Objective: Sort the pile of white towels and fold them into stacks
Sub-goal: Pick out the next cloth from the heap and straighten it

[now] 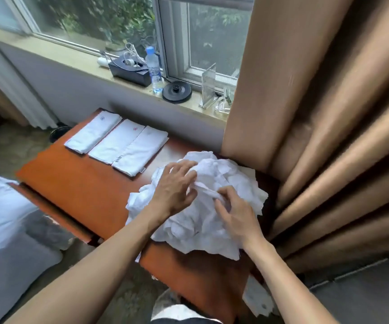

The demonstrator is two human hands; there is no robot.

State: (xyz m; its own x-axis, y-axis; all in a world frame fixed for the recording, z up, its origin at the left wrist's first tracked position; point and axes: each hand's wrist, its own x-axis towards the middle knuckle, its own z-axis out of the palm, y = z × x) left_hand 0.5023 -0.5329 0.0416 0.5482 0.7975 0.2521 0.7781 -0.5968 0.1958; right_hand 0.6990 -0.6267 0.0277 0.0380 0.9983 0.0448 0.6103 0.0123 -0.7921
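Under both hands, on the right part of the table point(79, 183), lies the pile point(230, 174) of crumpled white towels, close against the curtain point(328, 113).

Progress: early. Three folded towels point(116, 141) lie flat side by side, well beyond the grip and to its left, below the windowsill. Each looks like a single folded piece rather than a stack of any height, though thickness cannot be told for certain. The pile is large and unsorted, so most of the work appears to be left. One more white cloth point(258, 298) hangs off the table edge, nearer the person than the grip.

Grip: the left hand point(174, 185) rests on top of the pile, fingers spread and lightly bent, pressing the cloth down. No closed hold is visible. The right hand point(237, 213), just beside it, pinches a raised ridge of cloth between thumb and fingertips.

Judgement: one towel is being singled out from the pile.
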